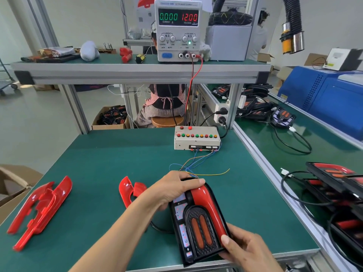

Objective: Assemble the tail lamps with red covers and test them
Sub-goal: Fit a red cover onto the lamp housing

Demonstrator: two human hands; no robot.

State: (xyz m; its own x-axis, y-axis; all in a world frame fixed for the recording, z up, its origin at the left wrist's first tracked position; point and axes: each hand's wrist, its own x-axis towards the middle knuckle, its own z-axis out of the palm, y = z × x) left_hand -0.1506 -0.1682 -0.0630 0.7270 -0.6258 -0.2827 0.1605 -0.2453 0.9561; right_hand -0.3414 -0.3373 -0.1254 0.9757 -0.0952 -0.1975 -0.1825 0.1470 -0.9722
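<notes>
While both hands are seating a red cover (208, 207) on the tail lamp (198, 228) at lower centre, left hand (172, 191) fingers curling over its top, right hand (241, 246) pinching its bottom, spare covers (41, 209) are waiting at lower left; testing seems undone.

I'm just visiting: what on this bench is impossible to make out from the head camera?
- Black tail lamp far end: covered by the left hand.
- Its near right corner: under the right hand.
- Where the thin coloured wires join the lamp: hidden behind the left hand.
- Beige button box labels: too small.
- Stack of black lamps at right: cut off by the frame edge.
</notes>
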